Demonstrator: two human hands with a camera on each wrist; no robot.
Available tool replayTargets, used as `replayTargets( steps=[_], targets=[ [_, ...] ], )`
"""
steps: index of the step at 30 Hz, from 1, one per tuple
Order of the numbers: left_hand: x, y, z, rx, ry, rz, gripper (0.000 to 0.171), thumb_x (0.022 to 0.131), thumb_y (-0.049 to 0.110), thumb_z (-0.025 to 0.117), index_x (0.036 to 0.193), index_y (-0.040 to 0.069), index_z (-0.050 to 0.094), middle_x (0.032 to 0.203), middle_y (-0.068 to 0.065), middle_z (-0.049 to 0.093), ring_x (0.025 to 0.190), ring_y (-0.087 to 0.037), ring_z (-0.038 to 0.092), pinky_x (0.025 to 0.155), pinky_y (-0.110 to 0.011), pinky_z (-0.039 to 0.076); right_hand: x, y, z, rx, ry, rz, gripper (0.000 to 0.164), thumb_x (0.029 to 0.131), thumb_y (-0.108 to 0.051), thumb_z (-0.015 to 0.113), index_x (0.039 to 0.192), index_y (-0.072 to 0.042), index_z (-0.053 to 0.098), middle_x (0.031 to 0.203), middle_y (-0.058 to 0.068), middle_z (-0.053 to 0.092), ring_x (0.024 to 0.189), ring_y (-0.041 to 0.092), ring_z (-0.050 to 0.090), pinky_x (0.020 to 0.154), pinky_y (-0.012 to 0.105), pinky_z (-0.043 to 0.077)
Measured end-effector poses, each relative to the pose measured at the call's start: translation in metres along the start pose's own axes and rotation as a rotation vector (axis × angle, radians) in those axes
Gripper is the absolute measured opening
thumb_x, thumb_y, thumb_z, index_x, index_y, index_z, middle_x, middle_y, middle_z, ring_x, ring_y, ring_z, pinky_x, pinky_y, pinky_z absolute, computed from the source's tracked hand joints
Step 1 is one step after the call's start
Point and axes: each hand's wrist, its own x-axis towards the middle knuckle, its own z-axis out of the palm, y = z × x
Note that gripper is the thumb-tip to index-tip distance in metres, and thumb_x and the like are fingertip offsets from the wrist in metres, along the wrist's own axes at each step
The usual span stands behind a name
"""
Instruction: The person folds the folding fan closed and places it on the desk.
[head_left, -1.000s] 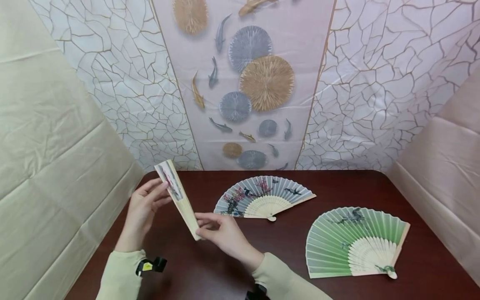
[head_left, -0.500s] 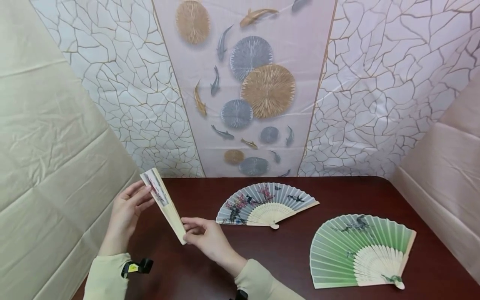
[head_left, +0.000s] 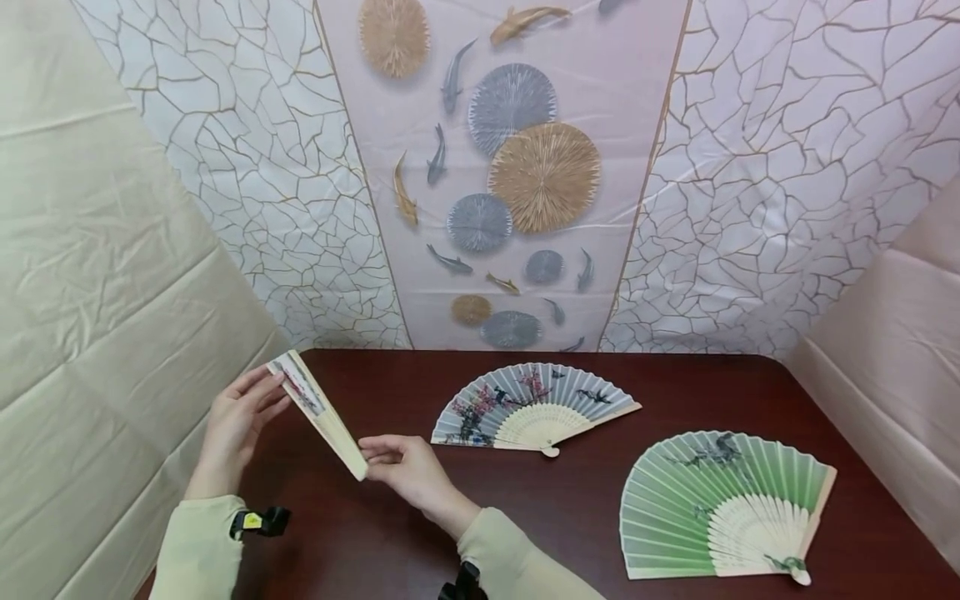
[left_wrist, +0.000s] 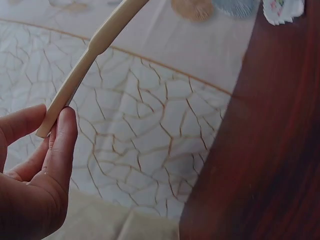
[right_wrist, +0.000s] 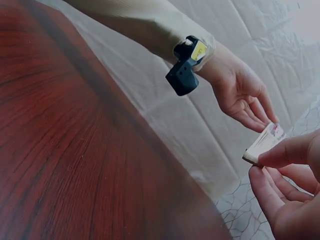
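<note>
A folded hand fan [head_left: 318, 414] with pale wooden ribs and a printed strip slants above the left part of the table. Its upper, wider end is pinched by my left hand [head_left: 238, 418], thumb on one side and fingers on the other, as the left wrist view shows with the fan [left_wrist: 75, 75]. My right hand [head_left: 415, 477] pinches the narrow lower end between thumb and fingers. In the right wrist view the fan [right_wrist: 264, 142] spans between both hands. An open grey fan [head_left: 536, 408] with pink blossoms lies behind, and an open green fan [head_left: 727, 504] lies at the right.
The dark red-brown table [head_left: 555, 525] carries the two spread fans. A patterned cloth backdrop [head_left: 517, 183] hangs behind it, and beige cloth walls [head_left: 97, 292] rise at the left and right. A black wrist camera [head_left: 260, 522] sits on each sleeve.
Both hands have moved left with the folded fan, which has tilted further toward the left. The two spread fans keep their places on the table; the head view has shifted slightly.
</note>
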Motion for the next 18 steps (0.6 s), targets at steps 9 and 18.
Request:
replayTargets(
  steps=[9, 18],
  targets=[
    [0.013, -0.015, -0.024, 0.075, 0.028, -0.067, 0.015, 0.098, 0.003, 0.064, 0.106, 0.015, 0.063, 0.092, 0.004, 0.072, 0.081, -0.01, 0.071, 0.078, -0.026, 0.061, 0.01, 0.02, 0.002, -0.114, 0.032, 0.022, 0.027, 0.083, 0.009, 0.072, 0.109, 0.002, 0.075, 0.096, 0.011, 0.075, 0.087, 0.02, 0.073, 0.071, 0.016, 0.055],
    [0.018, -0.038, -0.04, 0.207, 0.063, -0.173, 0.025, 0.098, 0.006, 0.065, 0.119, 0.007, 0.052, 0.088, 0.007, 0.07, 0.079, -0.007, 0.069, 0.08, -0.024, 0.06, 0.007, 0.03, 0.002, -0.26, 0.003, 0.043, 0.024, 0.082, 0.008, 0.071, 0.104, 0.0, 0.076, 0.084, 0.002, 0.073, 0.07, 0.002, 0.065, 0.062, 0.016, 0.052]
  ],
)
